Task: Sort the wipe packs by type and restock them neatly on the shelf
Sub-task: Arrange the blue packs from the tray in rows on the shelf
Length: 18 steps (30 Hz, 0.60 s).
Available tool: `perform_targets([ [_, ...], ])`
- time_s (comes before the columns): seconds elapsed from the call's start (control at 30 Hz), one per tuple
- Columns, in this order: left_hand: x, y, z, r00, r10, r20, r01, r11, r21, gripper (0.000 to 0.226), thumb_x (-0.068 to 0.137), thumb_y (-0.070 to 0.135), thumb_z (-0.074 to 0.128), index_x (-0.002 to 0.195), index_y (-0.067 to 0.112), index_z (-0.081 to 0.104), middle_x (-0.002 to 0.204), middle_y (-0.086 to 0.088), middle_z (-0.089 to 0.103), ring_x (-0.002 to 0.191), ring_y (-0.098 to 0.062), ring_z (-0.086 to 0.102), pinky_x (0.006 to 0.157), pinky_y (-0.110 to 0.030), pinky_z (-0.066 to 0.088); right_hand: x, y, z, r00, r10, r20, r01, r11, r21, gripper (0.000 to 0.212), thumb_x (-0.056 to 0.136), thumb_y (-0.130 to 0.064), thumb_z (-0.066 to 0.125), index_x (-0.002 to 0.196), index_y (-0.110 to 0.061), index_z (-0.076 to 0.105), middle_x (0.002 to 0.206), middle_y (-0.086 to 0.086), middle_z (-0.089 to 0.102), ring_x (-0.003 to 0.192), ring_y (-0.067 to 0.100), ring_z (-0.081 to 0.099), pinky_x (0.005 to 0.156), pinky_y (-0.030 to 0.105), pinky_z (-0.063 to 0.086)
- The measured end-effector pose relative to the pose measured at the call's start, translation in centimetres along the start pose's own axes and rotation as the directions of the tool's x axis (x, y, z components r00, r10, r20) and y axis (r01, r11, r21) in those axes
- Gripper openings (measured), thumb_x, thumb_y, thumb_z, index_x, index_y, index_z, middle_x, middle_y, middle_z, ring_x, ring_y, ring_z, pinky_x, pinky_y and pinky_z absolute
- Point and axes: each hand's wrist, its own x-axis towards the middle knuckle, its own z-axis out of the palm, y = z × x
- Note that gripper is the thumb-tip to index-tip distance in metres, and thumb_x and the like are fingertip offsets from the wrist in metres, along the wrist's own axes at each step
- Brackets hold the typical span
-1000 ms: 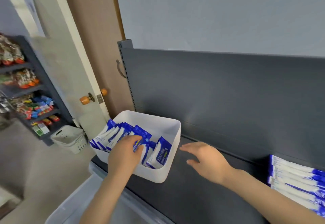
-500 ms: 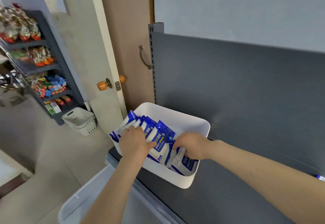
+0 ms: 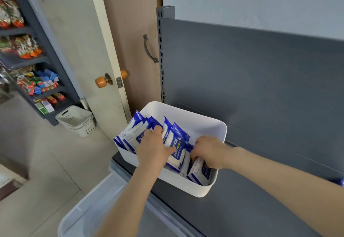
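A white plastic bin (image 3: 197, 114) sits on the left end of the dark grey shelf (image 3: 242, 208). Several blue-and-white alcohol wipe packs (image 3: 176, 143) stand on edge inside it. My left hand (image 3: 154, 147) lies over the left packs, fingers tucked between them and thumb against a middle pack. My right hand (image 3: 208, 151) reaches into the bin from the right, fingers curled around the packs at the near right corner. A blue sliver of other packs (image 3: 341, 181) shows at the right frame edge.
A clear plastic tub (image 3: 83, 216) stands below the shelf's front edge. A door with an orange knob (image 3: 100, 82) is left of the shelf upright. A white basket (image 3: 76, 120) and a snack rack (image 3: 28, 69) are at the far left.
My right hand moved left from the bare shelf into the bin and closed on the right-hand packs. My left hand stayed on the left packs. The view shifted left.
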Motion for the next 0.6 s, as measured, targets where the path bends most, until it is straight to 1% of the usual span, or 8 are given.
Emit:
perform_targets([
  [0.1, -0.2, 0.4, 0.2, 0.999, 0.019, 0.029, -0.019, 1.000, 0.018, 0.064, 0.077, 0.044, 0.074, 0.125, 0.025, 0.036, 0.125, 0.001, 0.055, 0.114, -0.020, 0.058, 0.088, -0.039, 0.053, -0.5, 0.0, -0.2, 0.995, 0.032, -0.092, -0.031, 0.999, 0.010, 0.032, 0.076, -0.009, 0.059, 0.102, -0.027, 0.063, 0.094, 0.001, 0.064, 0.094, 0.026, 0.052, 0.089, 0.032, 0.040],
  [0.17, -0.3, 0.5, 0.0, 1.000, 0.016, 0.017, -0.016, 1.000, -0.006, 0.058, 0.080, 0.041, 0.072, 0.124, 0.025, 0.037, 0.126, 0.002, 0.057, 0.113, -0.020, 0.059, 0.087, -0.038, 0.053, -1.2, 0.1, -1.1, 0.980, 0.041, -0.192, -0.035, 0.999, 0.038, 0.029, 0.075, -0.010, 0.063, 0.101, -0.024, 0.064, 0.091, -0.001, 0.066, 0.091, 0.023, 0.052, 0.085, 0.026, 0.034],
  [0.2, -0.3, 0.7, -0.3, 1.000, 0.013, 0.005, -0.012, 1.000, -0.028, 0.056, 0.081, 0.039, 0.072, 0.123, 0.024, 0.038, 0.125, 0.002, 0.057, 0.111, -0.020, 0.060, 0.086, -0.037, 0.053, -1.7, 0.1, -1.6, 0.960, 0.040, -0.277, -0.030, 0.999, 0.041, 0.028, 0.072, -0.011, 0.068, 0.096, -0.024, 0.066, 0.085, -0.003, 0.067, 0.086, 0.022, 0.053, 0.085, 0.027, 0.036],
  [0.27, -0.5, 1.0, -1.0, 1.000, 0.004, -0.026, -0.006, 0.997, -0.080, 0.054, 0.081, 0.037, 0.072, 0.122, 0.023, 0.039, 0.121, 0.001, 0.059, 0.107, -0.019, 0.062, 0.078, -0.032, 0.053, -3.0, 0.4, -2.1, 0.884, 0.066, -0.464, -0.035, 0.997, 0.075, 0.031, 0.059, -0.009, 0.078, 0.082, -0.026, 0.067, 0.069, -0.008, 0.064, 0.071, 0.021, 0.056, 0.078, 0.030, 0.047],
  [0.33, -0.9, 1.5, -2.0, 0.998, -0.002, -0.069, -0.009, 0.989, -0.147, 0.053, 0.081, 0.037, 0.072, 0.121, 0.023, 0.040, 0.118, 0.002, 0.061, 0.102, -0.018, 0.064, 0.071, -0.028, 0.050, -4.6, 0.6, -2.7, 0.810, 0.118, -0.575, -0.032, 0.987, 0.156, 0.033, 0.055, -0.008, 0.080, 0.079, -0.026, 0.066, 0.068, -0.010, 0.064, 0.069, 0.021, 0.058, 0.077, 0.032, 0.049],
  [0.4, -1.4, 2.4, -3.1, 0.994, 0.011, -0.107, -0.034, 0.976, -0.216, 0.052, 0.081, 0.039, 0.072, 0.120, 0.023, 0.042, 0.115, 0.002, 0.063, 0.097, -0.017, 0.065, 0.065, -0.026, 0.049, -6.6, 0.6, -3.5, 0.754, 0.171, -0.635, -0.060, 0.980, 0.191, 0.028, 0.060, -0.011, 0.077, 0.083, -0.023, 0.066, 0.076, -0.008, 0.066, 0.072, 0.022, 0.058, 0.079, 0.032, 0.045],
  [0.5, -2.6, 4.2, -4.4, 0.989, 0.043, -0.138, -0.084, 0.949, -0.305, 0.053, 0.081, 0.041, 0.071, 0.122, 0.023, 0.043, 0.116, 0.002, 0.063, 0.095, -0.014, 0.065, 0.058, -0.020, 0.045, -10.2, 0.9, -3.9, 0.665, 0.276, -0.694, -0.124, 0.957, 0.263, 0.025, 0.066, -0.013, 0.071, 0.089, -0.021, 0.064, 0.081, -0.007, 0.066, 0.076, 0.021, 0.055, 0.071, 0.028, 0.041],
  [0.6, -4.3, 7.0, -5.1, 0.983, 0.086, -0.161, -0.139, 0.923, -0.358, 0.053, 0.082, 0.040, 0.070, 0.124, 0.021, 0.044, 0.119, 0.002, 0.062, 0.095, -0.014, 0.065, 0.060, -0.021, 0.049, -14.4, 0.8, -3.2, 0.641, 0.395, -0.658, -0.197, 0.913, 0.357, 0.023, 0.077, -0.014, 0.063, 0.098, -0.021, 0.061, 0.090, -0.010, 0.062, 0.086, 0.018, 0.052, 0.068, 0.025, 0.036],
])
